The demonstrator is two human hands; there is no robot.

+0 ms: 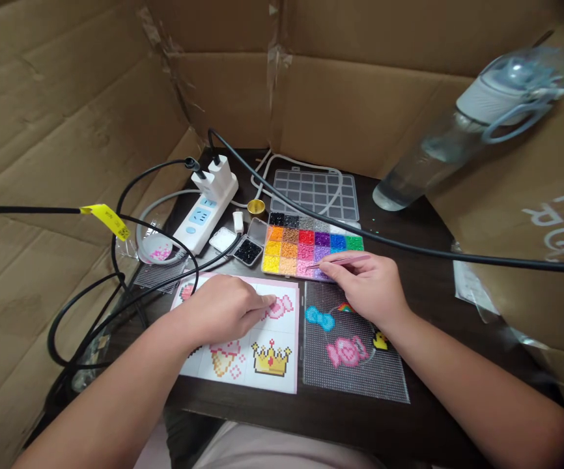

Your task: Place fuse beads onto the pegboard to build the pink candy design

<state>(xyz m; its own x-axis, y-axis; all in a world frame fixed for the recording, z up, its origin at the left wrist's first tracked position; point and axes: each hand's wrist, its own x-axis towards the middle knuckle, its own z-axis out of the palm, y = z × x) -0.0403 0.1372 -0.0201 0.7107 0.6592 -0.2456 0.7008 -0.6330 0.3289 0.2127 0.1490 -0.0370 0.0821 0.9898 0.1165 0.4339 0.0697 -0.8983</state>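
My left hand (228, 306) rests on a printed pattern sheet (272, 384), its index finger stretched out onto the pink candy picture (281, 306) and the other fingers curled. The sheet also shows a crown (271, 359) and an ice cream (225, 358). Pink tweezers (333, 261) are pinched in my right hand (372, 286), their tips over a pink compartment of the bead box (289, 236). Below that hand lies a clear pegboard (370, 384) bearing a pink bead candy (348, 352), a blue bow (320, 318), a yellow duck (380, 340) and a partly covered rainbow (345, 307).
A white power strip (206, 212) with plugged chargers stands at left. Black cables (409, 246) cross above the table. Small trays of white beads (223, 240) and black beads (248, 251) sit by the bead box. A water bottle (438, 143) is at right; cardboard walls (360, 104) surround the table.
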